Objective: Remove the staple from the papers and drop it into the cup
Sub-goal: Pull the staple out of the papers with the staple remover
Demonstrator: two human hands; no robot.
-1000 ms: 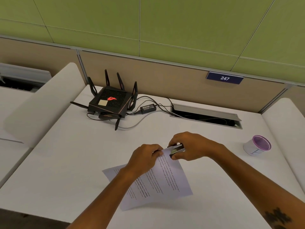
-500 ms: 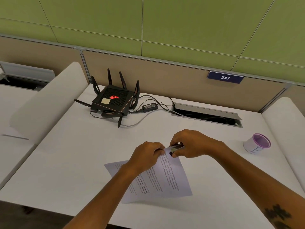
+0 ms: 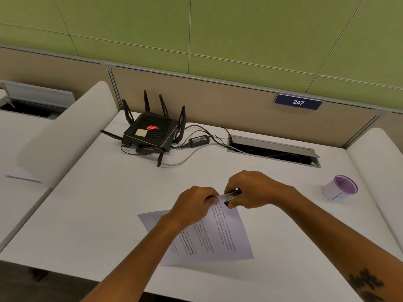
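Note:
Printed white papers [image 3: 220, 238] lie on the white desk [image 3: 109, 203] in front of me, their far corner lifted. My left hand [image 3: 193, 204] pinches that corner. My right hand [image 3: 250, 189] is closed on a small dark and silver staple remover [image 3: 232, 196], pressed against the same corner right beside my left fingers. The staple itself is hidden between the hands. A white cup with a purple rim [image 3: 340, 190] stands upright at the right of the desk, well apart from both hands.
A black router with antennas [image 3: 152, 134], its power adapter [image 3: 198, 141] and cables sit at the back left. An open cable slot [image 3: 274, 152] lies in the desk behind my hands. White dividers rise at the left [image 3: 65, 131] and right [image 3: 379, 160].
Both hands stay on the paper corner with the staple remover; they have barely shifted. The camera view has drifted slightly.

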